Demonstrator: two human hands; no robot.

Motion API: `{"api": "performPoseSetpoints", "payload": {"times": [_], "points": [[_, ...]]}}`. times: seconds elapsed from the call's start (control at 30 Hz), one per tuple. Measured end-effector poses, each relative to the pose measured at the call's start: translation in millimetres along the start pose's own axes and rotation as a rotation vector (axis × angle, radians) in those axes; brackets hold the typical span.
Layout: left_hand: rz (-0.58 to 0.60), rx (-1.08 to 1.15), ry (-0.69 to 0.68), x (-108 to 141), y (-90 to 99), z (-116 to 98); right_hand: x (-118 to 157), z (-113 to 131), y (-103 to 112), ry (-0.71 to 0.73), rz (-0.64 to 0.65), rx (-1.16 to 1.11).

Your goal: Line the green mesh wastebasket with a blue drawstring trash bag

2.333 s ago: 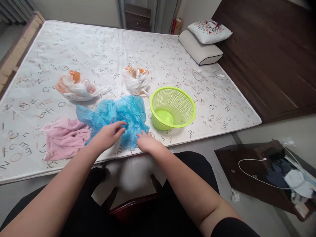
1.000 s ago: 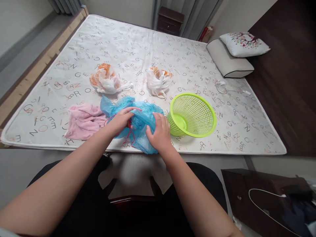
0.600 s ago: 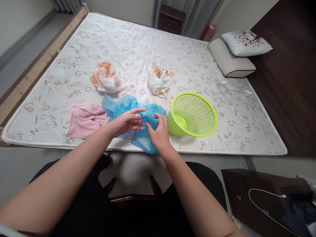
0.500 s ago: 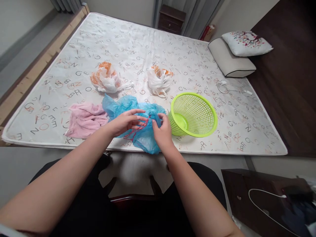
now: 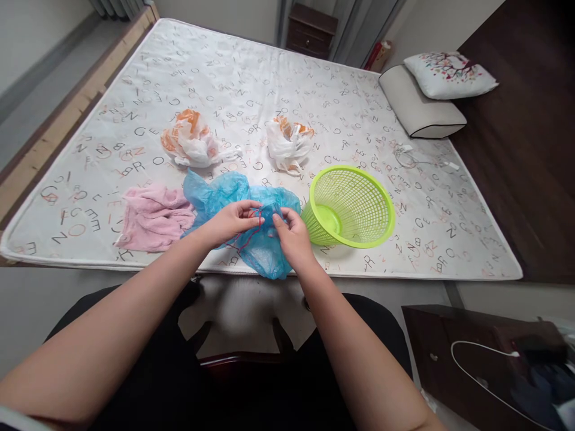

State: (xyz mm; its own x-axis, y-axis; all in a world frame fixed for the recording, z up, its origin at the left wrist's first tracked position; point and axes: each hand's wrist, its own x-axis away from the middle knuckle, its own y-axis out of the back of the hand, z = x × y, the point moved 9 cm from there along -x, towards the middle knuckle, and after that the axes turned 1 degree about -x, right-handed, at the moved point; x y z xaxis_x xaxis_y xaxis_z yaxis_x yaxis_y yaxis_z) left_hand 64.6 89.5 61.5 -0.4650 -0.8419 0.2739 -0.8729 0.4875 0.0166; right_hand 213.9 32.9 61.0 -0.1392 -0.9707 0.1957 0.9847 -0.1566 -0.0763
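A crumpled blue plastic bag [image 5: 265,254] lies at the near edge of the mattress, partly under both hands. My left hand [image 5: 234,222] pinches the red drawstring [image 5: 246,242] at the bag's gathered top, thumb and fingers together. On the other side of that gather, my right hand [image 5: 293,234] grips the blue plastic between thumb and fingers. A pink cloth [image 5: 150,218] rests left of the bag. To the right, a lime-green mesh basket [image 5: 353,239] leans with its opening towards me and seems to hold nothing.
Two crumpled white and orange plastic bags [image 5: 193,143] [image 5: 290,146] lie farther back on the mattress [image 5: 233,78]. A grey cushion and a printed pillow [image 5: 449,75] sit at the back right. A thin cable [image 5: 422,161] lies right of the basket.
My left hand's fingers have closed from a spread pose and pinch the red string near the bag's gather. My right hand has shifted slightly, still on the plastic.
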Motion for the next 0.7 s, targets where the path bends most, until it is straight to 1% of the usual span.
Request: {"api": "performPoseSetpoints", "payload": {"times": [0.1, 0.23, 0.3, 0.4, 0.57, 0.63, 0.7], "points": [[0.0, -0.143, -0.062, 1.8, -5.4, -3.5, 4.6, 10.8, -0.6, 0.103, 0.003, 0.154], [-0.018, -0.373, -0.133, 9.0, -13.5, -9.3, 16.4, 31.0, -11.4, 0.333, 0.024, 0.47], [-0.047, -0.498, -0.179, 12.1, -14.4, -14.6, 18.1, 32.4, -14.2, 0.37, 0.024, 0.538], [-0.115, -0.619, -0.248, 14.0, -8.4, -24.8, 12.7, 28.4, -6.6, 0.332, -0.024, 0.564], [-0.259, -0.566, -0.211, 13.2, 15.9, -32.6, 3.5, 27.2, 18.7, 0.264, -0.164, 0.507], [-0.281, -0.546, -0.195, 13.7, 19.4, -33.2, 2.2, 23.3, 24.0, 0.208, -0.198, 0.437], [-0.282, -0.527, -0.187, 14.5, 18.0, -32.3, 2.4, 17.7, 21.2, 0.152, -0.185, 0.336]]}}
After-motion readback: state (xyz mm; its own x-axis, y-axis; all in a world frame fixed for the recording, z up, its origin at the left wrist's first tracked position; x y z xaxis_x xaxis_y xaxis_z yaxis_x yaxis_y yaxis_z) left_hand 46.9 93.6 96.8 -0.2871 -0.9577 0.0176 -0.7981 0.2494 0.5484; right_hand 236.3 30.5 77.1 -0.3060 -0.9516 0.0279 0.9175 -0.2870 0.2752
